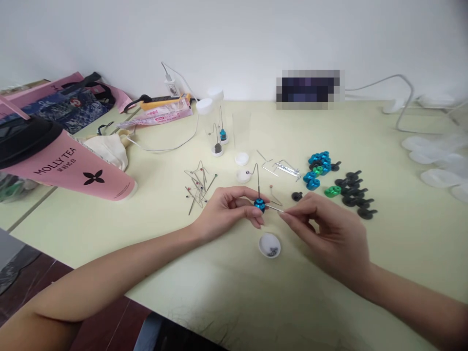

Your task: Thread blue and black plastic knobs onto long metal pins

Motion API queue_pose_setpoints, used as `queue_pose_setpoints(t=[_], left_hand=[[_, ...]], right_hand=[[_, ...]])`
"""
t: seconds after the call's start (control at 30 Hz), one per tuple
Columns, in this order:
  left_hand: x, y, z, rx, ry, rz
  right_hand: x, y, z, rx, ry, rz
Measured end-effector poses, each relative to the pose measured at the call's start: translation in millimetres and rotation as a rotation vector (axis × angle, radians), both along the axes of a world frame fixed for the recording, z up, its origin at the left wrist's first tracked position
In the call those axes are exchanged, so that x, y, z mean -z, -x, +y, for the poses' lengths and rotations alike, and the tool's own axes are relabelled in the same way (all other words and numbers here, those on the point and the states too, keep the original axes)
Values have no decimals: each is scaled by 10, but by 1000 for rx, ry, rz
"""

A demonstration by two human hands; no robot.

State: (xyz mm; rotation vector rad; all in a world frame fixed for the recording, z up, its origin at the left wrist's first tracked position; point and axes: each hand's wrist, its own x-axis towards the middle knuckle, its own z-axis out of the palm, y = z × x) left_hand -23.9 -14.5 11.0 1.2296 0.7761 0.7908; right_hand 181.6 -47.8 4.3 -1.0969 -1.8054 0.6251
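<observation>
My left hand [237, 207] pinches a shiny blue metal knob [259, 205], from which a thin bent wire stands upright. Between the thumb and fingers of my right hand [329, 231] is a thin silver hex key [274, 208]. Its far end meets the knob's right side; whether it sits in a hole is too small to tell. Just below the hands stands a white dish [263, 248] holding tiny metal screws [272, 251]. Behind the knob lies a loose bent wire with a red tip [275, 196]. A black thumb-shaped part [297, 196] is near my right fingers.
Bent wires [199, 187] are heaped left, more hex keys [287, 169] behind. Blue knobs [313, 184], green knobs [332, 191] and black parts [354, 195] spread right. Clear tubes [215, 126] hold assembled pieces. A pink cup [84, 165] stands left; clear plastic pieces [435, 163] lie far right.
</observation>
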Motion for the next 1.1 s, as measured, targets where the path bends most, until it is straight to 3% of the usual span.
queue_pose_setpoints(t=[0.73, 0.97, 1.1], left_hand=[[-8, -19, -44, -40, -31, 75], [49, -4, -89, -108, -132, 29], [49, 10, -80, -65, -193, 70]], right_hand=[[-18, -7, -12, -5, -76, -80], [2, -17, -30, -47, -132, -92], [-1, -15, -30, -69, -118, -94]])
